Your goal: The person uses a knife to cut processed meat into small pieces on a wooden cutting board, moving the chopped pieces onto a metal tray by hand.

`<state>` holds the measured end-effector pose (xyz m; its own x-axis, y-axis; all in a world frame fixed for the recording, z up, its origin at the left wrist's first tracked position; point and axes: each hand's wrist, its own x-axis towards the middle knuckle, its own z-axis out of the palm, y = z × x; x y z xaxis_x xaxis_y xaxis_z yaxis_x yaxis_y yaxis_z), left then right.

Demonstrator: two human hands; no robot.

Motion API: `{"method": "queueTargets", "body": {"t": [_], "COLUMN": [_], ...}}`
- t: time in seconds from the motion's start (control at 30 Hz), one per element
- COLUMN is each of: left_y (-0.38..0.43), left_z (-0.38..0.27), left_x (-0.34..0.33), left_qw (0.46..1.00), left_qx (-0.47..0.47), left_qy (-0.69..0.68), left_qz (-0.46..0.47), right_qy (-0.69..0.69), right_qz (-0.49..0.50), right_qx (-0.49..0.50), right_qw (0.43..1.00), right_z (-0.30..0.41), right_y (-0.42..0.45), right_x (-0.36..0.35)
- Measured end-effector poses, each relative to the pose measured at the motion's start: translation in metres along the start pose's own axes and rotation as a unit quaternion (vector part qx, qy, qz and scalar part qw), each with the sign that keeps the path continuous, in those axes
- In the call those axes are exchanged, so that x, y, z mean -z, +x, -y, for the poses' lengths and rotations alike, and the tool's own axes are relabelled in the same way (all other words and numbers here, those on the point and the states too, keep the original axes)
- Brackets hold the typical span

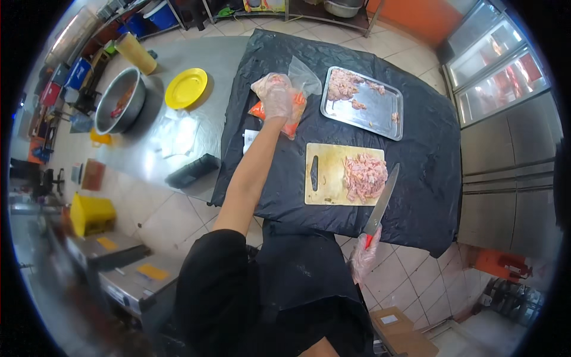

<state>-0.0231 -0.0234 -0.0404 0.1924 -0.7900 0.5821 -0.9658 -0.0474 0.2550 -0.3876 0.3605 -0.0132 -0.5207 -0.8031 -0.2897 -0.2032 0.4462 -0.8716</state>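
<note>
My left hand (277, 103), in a clear plastic glove, reaches over an orange and clear plastic bag (295, 117). Pale raw meat (271, 82) shows around its fingertips, which are hidden, so whether they grip it is unclear. Low on the right, my gloved right hand (365, 255) is closed around the red handle of a long kitchen knife (382, 203). Its blade slants up beside the right edge of a worn cutting board (328, 176). A heap of sliced raw meat (366, 176) lies on the board's right half.
Behind the board is a metal tray (374, 117) with chopped meat (342, 85) on it. Black plastic sheeting (424, 178) covers this table. To the left, a steel table (209, 49) bears a yellow plate (186, 88), a metal bowl (105, 122) and a black box-like object (192, 171).
</note>
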Motion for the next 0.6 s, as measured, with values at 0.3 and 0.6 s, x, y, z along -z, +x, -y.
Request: {"method": "queueTargets", "body": {"t": [0.3,0.6], "left_y": [0.049,0.031], "left_z": [-0.029,-0.026], "left_x": [0.044,0.064], "left_qw": [0.966,0.992], "left_qx": [0.084,0.002], "left_qy": [0.105,0.035], "left_qz": [0.220,0.124], "right_qy": [-0.005,-0.005], "right_qz": [0.014,0.018], "right_qx": [0.015,0.058], "right_qw": [1.000,0.998], "right_z": [-0.005,0.024], "right_y": [0.007,-0.007], "right_x": [0.000,-0.007]}}
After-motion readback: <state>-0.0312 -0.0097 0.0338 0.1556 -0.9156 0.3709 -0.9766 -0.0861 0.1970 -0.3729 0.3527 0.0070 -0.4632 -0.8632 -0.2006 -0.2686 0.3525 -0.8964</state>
